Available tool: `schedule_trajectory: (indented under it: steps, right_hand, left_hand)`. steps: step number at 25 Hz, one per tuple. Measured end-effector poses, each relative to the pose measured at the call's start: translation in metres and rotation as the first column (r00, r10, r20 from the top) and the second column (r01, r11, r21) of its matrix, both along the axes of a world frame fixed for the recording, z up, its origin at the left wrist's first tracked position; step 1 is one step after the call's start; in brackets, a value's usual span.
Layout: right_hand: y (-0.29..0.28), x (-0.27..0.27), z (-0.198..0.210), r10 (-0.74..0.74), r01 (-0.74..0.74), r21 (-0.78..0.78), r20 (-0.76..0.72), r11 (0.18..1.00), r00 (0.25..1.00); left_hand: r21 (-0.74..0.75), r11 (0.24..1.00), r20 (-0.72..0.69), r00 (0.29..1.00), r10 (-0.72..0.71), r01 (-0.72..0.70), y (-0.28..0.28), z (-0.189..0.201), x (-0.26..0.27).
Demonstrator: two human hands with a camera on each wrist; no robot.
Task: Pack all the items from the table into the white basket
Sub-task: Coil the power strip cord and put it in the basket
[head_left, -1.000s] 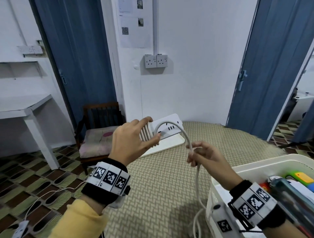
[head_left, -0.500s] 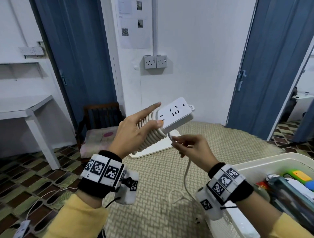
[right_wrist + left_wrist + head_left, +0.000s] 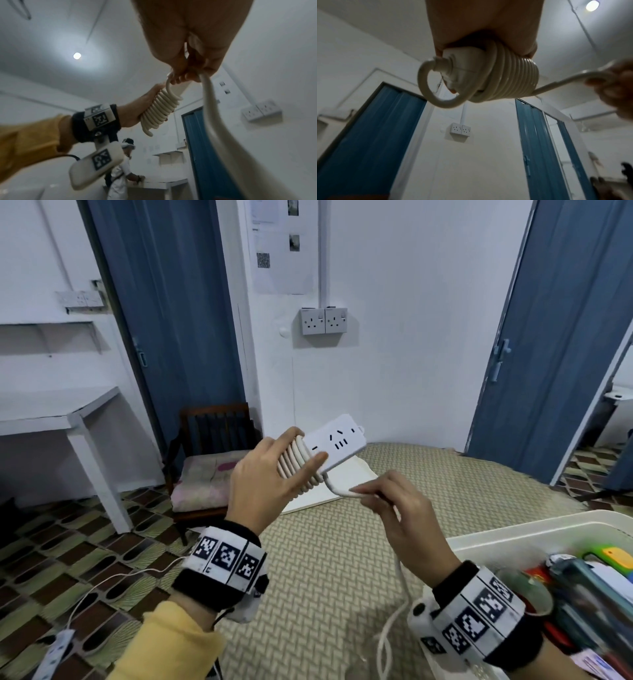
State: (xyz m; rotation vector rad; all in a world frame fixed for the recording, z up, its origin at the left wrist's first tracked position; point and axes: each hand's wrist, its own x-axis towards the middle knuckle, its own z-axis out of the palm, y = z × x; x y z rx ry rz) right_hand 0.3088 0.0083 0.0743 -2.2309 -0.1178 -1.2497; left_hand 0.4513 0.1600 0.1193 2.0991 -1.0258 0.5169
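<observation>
My left hand (image 3: 263,481) grips the power strip (image 3: 334,441) over its coiled cord (image 3: 294,463); my right hand (image 3: 404,515) pinches the loose cord, near the white basket (image 3: 513,537), apparently taut.

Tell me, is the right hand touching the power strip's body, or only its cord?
Apart. In the head view the right hand pinches only the cord, with a clear gap below the power strip, which the left hand grips.
</observation>
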Motion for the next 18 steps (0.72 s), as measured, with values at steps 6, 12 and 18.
schedule_trajectory:
  steps: [6, 12, 18]
  right_hand:
    - [-0.006, 0.015, 0.025, -0.318, 0.329, -0.301, 0.086, 0.895, 0.944]
    - [-0.02, 0.02, 0.021, 0.017, -0.001, 0.08, -0.2, 0.997, 0.98]
    - [-0.011, 0.021, 0.02, 0.091, -0.05, 0.292, -0.127, 0.955, 0.988]
  left_hand:
    - [0.243, 0.969, 0.317, 0.941, -0.117, 0.039, -0.004, -0.007, -0.008]
    - [0.219, 0.975, 0.35, 0.931, -0.107, 0.03, -0.005, -0.011, -0.017]
    - [0.165, 0.986, 0.4, 0.915, -0.056, -0.012, -0.01, -0.016, -0.016]
